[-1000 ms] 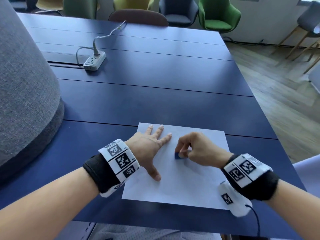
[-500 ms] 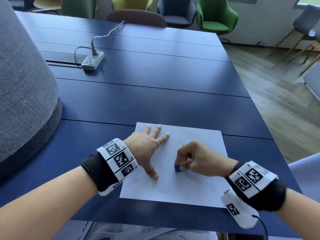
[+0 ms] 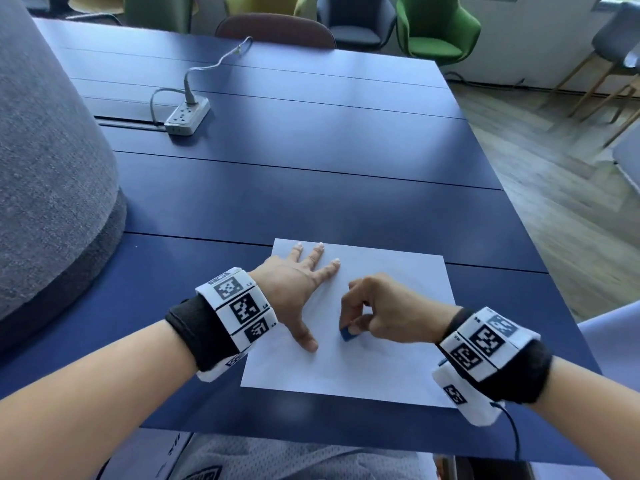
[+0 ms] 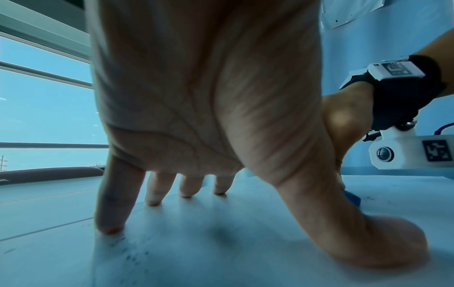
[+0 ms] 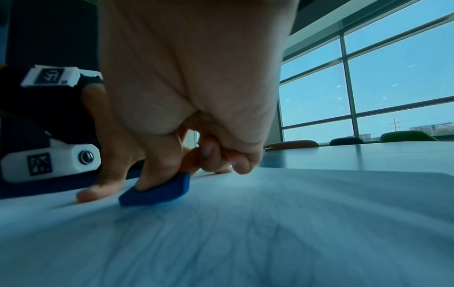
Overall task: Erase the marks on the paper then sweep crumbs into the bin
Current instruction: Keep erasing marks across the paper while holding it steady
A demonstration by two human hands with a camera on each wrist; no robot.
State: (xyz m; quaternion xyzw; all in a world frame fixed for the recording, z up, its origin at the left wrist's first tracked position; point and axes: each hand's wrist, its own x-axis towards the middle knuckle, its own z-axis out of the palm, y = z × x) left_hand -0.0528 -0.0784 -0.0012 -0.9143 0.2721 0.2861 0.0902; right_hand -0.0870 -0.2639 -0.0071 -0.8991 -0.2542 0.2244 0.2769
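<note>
A white sheet of paper lies on the blue table near its front edge. My left hand presses flat on the sheet's left part, fingers spread and straight. My right hand pinches a small blue eraser and holds it against the paper just right of my left thumb. In the right wrist view the eraser sits tilted under my thumb and fingers, with faint grey marks on the sheet in front of it. In the left wrist view small dark specks dot the paper near my fingertips.
A grey fabric-covered rounded object stands on the table at the left. A white power strip with its cable lies further back. Chairs line the far edge. Wooden floor lies beyond the table's right edge.
My right hand with the eraser has slid toward me along the paper, from beside my left index finger to beside my left thumb. My left hand has stayed pressed on the sheet.
</note>
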